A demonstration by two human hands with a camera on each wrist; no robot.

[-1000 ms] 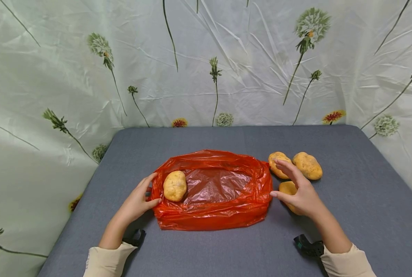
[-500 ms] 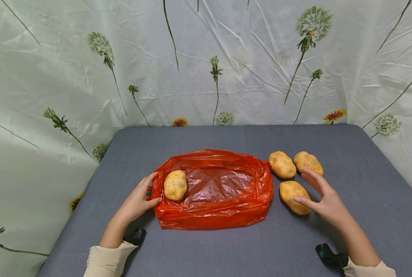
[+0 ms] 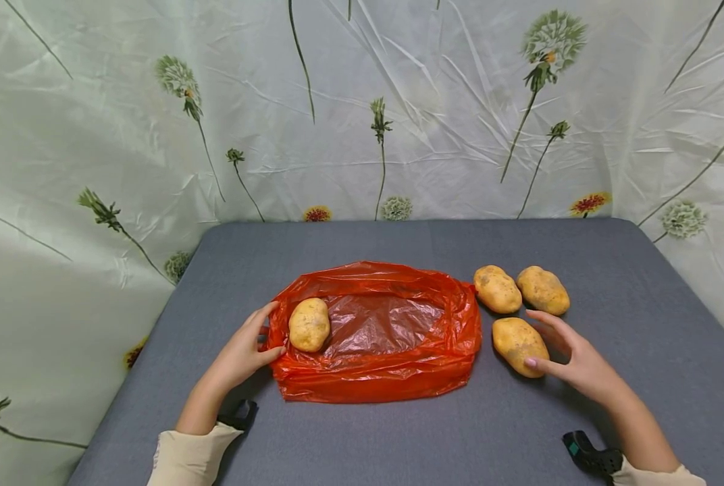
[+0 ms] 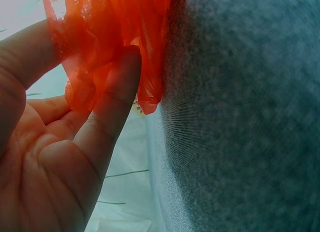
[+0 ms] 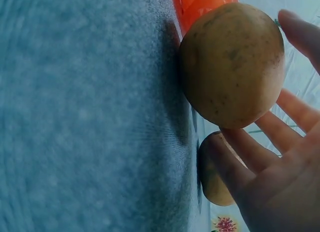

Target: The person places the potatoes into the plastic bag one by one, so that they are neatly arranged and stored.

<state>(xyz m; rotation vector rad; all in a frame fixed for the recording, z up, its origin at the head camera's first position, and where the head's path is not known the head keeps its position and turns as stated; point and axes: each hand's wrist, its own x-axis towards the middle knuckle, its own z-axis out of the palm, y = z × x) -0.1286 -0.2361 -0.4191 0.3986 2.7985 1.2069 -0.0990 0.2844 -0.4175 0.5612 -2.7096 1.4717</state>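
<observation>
A red plastic bag (image 3: 374, 385) lies spread with its mouth facing up, and one potato (image 3: 309, 325) is inside at the left end. My left hand (image 3: 243, 351) holds the bag's left edge; in the left wrist view the thumb (image 4: 117, 87) lies against the red film, with other fingers behind it. To the right of the bag, my right hand (image 3: 581, 361) is spread beside the nearest loose potato (image 3: 520, 345). The right wrist view has this potato (image 5: 232, 64) large between thumb and fingers, with a gap at the thumb tip (image 5: 295, 27).
Two more potatoes, one close to the bag's right corner (image 3: 498, 289) and one farther right (image 3: 543, 290), lie behind the nearest one. Everything rests on a grey cloth-covered table (image 3: 398, 445). A floral curtain (image 3: 338, 135) hangs along the back and left.
My right hand has moved right, from the bag's right edge to beyond the nearest loose potato, which it now partly surrounds. My left hand and the bag have stayed in place.
</observation>
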